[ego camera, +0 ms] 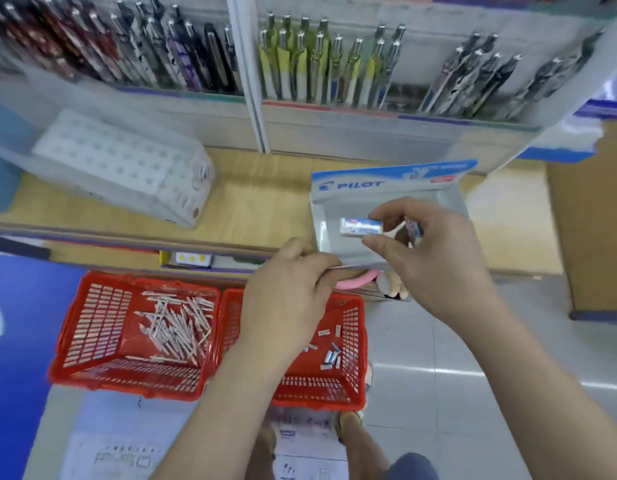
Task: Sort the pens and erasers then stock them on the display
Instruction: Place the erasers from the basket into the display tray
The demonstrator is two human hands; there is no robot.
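Over the grey Pilot box [386, 202], my right hand [435, 258] pinches a small blue and white eraser [360, 226] between my thumb and pointer finger. My left hand [289, 292] holds the near edge of the Pilot box, with its fingers curled on it. The Pilot box sits on a wooden shelf [258, 202]. Just below the box, on the floor, is the red eraser basket [353, 341] with loose erasers [329, 356] inside. Next to it, farther from the box, is the red pen basket [95, 323] with a pile of pens [175, 327]. Above the box, display pens [317, 64] stand in rows.
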